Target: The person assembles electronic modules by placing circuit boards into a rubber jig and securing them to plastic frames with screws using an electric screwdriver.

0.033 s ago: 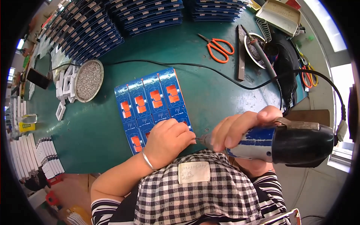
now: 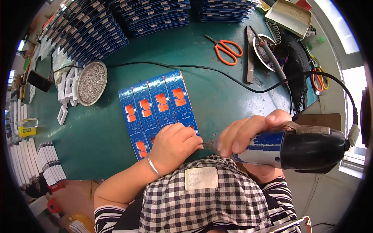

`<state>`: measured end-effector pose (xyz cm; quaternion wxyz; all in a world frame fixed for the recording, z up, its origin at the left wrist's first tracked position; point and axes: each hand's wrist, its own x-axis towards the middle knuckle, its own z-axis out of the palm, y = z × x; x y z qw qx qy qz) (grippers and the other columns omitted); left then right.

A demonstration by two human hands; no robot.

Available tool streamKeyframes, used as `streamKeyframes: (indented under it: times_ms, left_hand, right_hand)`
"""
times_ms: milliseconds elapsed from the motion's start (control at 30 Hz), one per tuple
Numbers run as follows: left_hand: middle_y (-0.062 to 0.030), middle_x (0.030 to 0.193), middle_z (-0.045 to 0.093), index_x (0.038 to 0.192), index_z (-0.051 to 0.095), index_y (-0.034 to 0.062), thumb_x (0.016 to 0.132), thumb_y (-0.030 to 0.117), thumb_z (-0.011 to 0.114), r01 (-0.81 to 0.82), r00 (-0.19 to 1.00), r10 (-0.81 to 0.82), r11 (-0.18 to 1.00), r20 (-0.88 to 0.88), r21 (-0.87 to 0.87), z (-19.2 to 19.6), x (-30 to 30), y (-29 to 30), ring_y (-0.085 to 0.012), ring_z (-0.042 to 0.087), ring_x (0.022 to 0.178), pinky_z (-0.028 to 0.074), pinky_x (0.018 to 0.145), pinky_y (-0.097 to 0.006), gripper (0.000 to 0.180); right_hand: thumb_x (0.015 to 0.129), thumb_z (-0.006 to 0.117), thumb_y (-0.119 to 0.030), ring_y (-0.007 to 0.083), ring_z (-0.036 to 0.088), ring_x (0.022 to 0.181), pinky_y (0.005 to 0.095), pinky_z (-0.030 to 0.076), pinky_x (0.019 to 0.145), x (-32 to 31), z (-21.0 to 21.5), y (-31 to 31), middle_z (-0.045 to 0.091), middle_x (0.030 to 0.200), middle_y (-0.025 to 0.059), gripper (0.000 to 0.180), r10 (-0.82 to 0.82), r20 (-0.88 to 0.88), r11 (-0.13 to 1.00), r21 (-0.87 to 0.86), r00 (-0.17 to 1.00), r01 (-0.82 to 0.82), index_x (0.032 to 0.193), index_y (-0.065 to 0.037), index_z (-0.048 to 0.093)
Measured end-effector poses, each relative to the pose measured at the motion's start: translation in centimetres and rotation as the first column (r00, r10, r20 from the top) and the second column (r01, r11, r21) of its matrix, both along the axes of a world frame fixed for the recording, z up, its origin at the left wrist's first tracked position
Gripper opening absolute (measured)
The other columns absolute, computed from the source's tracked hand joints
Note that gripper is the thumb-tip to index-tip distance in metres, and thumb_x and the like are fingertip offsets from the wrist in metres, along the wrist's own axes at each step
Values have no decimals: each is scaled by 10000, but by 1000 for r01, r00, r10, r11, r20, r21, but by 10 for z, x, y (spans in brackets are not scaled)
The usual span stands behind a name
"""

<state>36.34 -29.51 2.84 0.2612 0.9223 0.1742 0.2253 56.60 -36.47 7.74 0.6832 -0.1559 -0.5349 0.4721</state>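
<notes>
Nothing has shifted since the earlier frame — both hands and the tool sit where they were. The right hand (image 2: 248,134) is wrapped around the body of a blue and black electric screwdriver (image 2: 295,145), whose tip points left toward the fingertips of the left hand (image 2: 175,145). That left hand rests curled on the near end of a row of blue circuit panels (image 2: 157,106) with orange patches; whether it pinches anything I cannot tell. The panels lie on the green table (image 2: 105,143), stretching away from the left hand.

Farther out and to the left of the left hand stands a round metal dish (image 2: 92,82) filled with small grey screws, with white plastic frames (image 2: 66,95) just beside it. Beyond the panels, stacks of more blue boards (image 2: 155,15) line the far edge. Well ahead of the right hand lie orange-handled scissors (image 2: 227,48) — and a black cable (image 2: 233,79) runs across the table between them and the hands. Off to the far right sits an open tan box (image 2: 289,15). A pale rectangular label (image 2: 201,178) is sewn on the checked cloth just below both hands.
</notes>
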Motion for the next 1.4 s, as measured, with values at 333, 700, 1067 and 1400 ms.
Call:
streamKeyframes:
  times_ms: [333,700,1067,1400]
  left_hand:
    - [6,807,602,816,654,122,653,162,754,1,1000,-1,1000,-9,-8,-1,0,0,-198,572,736,472,640,-338,195]
    - [-31,831,524,864,595,108,679,237,752,65,998,-64,996,8,-67,-3,-2,1,-221,525,783,446,700,-355,275]
    - [-51,854,503,889,569,98,664,222,766,59,998,-59,995,-3,-87,-6,-4,0,-239,514,821,437,729,-360,324]
    - [-60,860,495,881,564,95,648,205,775,49,999,-50,995,-9,-83,-6,-3,0,-242,515,823,435,718,-359,333]
  right_hand:
    - [751,817,-134,317,637,839,420,525,773,-10,-1,2,597,946,221,799,-8,0,1000,-7,1000,8,1334,-18,283]
    - [727,837,-129,263,648,831,351,530,754,-20,7,1,611,940,199,785,-68,178,997,-17,982,72,1299,-16,312]
    - [704,798,-43,228,639,823,322,515,726,-30,13,8,611,933,174,694,-62,220,995,-68,973,79,1238,-32,355]
    - [716,785,-47,221,632,810,307,495,701,-34,19,10,616,882,153,627,-74,311,993,-70,948,100,1190,-41,374]
